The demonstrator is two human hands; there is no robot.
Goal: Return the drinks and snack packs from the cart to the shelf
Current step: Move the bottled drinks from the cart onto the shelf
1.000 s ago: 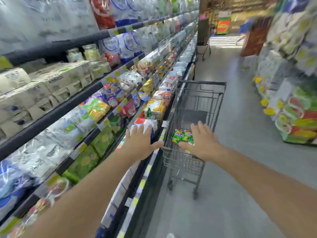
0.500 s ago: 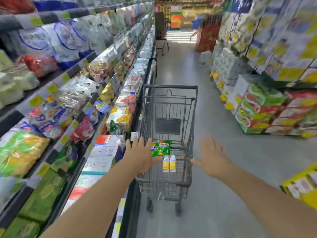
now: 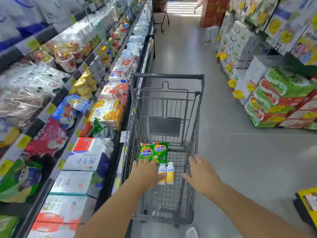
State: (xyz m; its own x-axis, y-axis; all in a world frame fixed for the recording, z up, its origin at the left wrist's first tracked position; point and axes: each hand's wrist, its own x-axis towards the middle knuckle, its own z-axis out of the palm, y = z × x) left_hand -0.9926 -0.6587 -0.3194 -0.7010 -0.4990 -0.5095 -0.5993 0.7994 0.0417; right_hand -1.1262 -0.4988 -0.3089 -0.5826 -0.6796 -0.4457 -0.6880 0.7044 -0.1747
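Both grips open: left hand touches two green snack packs beside yellow bottles.

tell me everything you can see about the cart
The cart is a dark grey wire-mesh trolley with a black bar across its far end and a folded flap with a dark panel below that. It stands on the grey floor, close beside the shelf to its left. Inside lie two green snack packs and two small yellow-and-white bottles. The left hand reaches into the basket over the packs; the right hand is at the right rim, fingers spread.
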